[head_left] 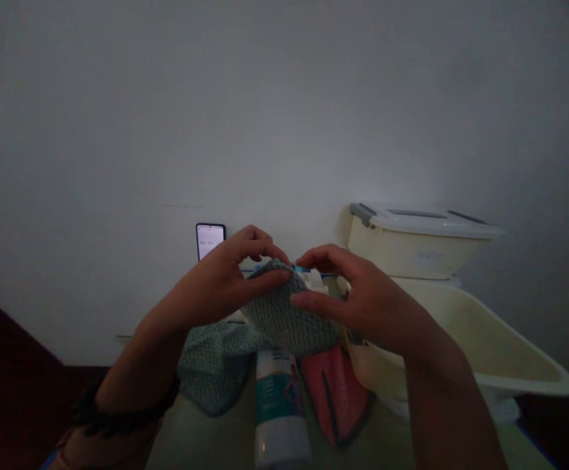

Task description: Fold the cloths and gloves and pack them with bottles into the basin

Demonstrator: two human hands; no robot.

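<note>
A grey-green knitted cloth [289, 323] is held up by one corner in front of me. My left hand [245, 274] pinches that corner between thumb and fingers. My right hand [348, 284] is close on the other side, thumb and fingers apart, the thumb tip over the cloth's right edge. Whether the thumb touches the cloth I cannot tell. Below the raised cloth is a white bottle with a teal label [279, 405], its upper part hidden. Another green cloth [216, 365] lies to its left, and a red cloth with dark edging [336, 391] to its right.
A lidded cream storage box [412, 245] stands by the wall at the right. In front of it is an open cream bin [500, 333], partly behind my right forearm. A phone with a lit screen [210, 241] leans upright against the wall. All this is around a pale green tabletop [206, 444].
</note>
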